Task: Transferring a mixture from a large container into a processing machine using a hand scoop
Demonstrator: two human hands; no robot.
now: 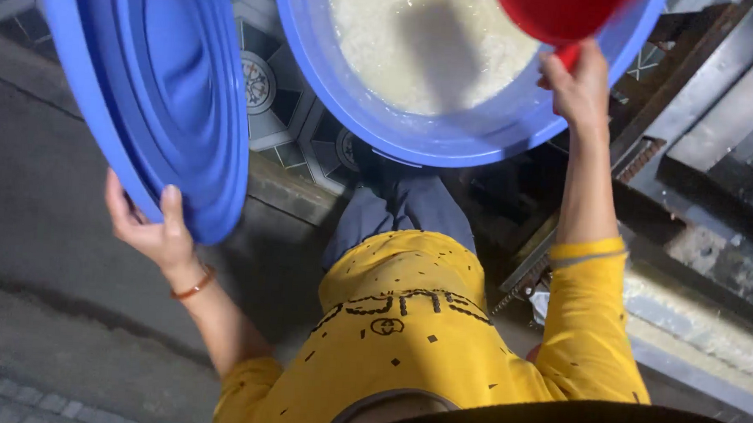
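The left hand (157, 227), at the left of the frame, is clenched on the lower rim of a big round blue lid (158, 83), which stands tilted on its edge, lifted away to the side. The right hand (578, 85), at the upper right, is grasping the handle of a red scoop (559, 12) just over the rim of a large blue barrel (448, 130) at the top centre. Inside the barrel there is a pale, wet, grainy mass (418, 44), maybe soaked rice; I cannot tell for sure.

To do this step well, I think the lid should stay well apart from the opening, so nothing drips from it into the barrel, and the scoop should go in level and not knock the rim.

The barrel stands on a floor with patterned tiles (271, 97) in the upper middle; grey concrete ground (36, 247) fills the left side. Dark metal frames (710, 124) are at the right. The light is dim.
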